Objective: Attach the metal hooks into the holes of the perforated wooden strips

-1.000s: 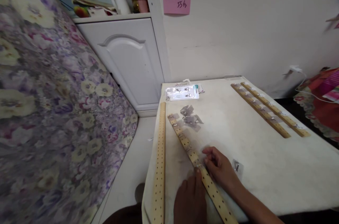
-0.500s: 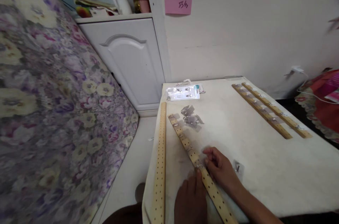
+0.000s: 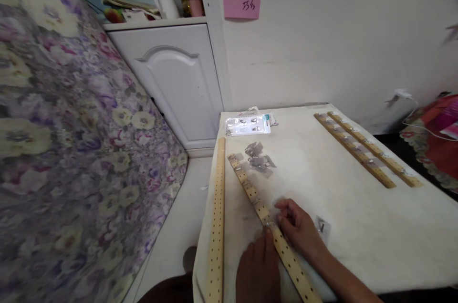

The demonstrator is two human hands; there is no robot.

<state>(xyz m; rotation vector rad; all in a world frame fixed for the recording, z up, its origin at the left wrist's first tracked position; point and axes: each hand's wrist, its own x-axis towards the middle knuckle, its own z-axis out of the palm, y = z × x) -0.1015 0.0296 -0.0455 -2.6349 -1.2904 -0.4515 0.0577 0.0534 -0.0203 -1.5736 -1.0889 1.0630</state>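
Note:
A narrow wooden strip (image 3: 289,259) with rows of holes lies slanting across the near part of the table. Several metal hooks on clear pads sit along its upper half. My left hand (image 3: 258,267) lies across the strip's left edge, fingers closed together, a fingertip pressing beside the lowest hook (image 3: 269,223). On the other side, my right hand (image 3: 296,224) rests against the strip with curled fingers, thumb near that same hook's pad. What the right fingers pinch, if anything, is hidden. A single hook on a clear pad (image 3: 322,227) lies right of my right hand.
A bare perforated strip (image 3: 217,217) runs along the table's left edge. Loose hooks (image 3: 259,161) lie in a small pile beyond the slanted strip. A blister pack (image 3: 247,125) sits at the back edge. Two strips with hooks (image 3: 352,146) (image 3: 375,150) lie at the right.
Both hands stay almost still at the lowest hook on the slanted strip. The view has shifted very slightly.

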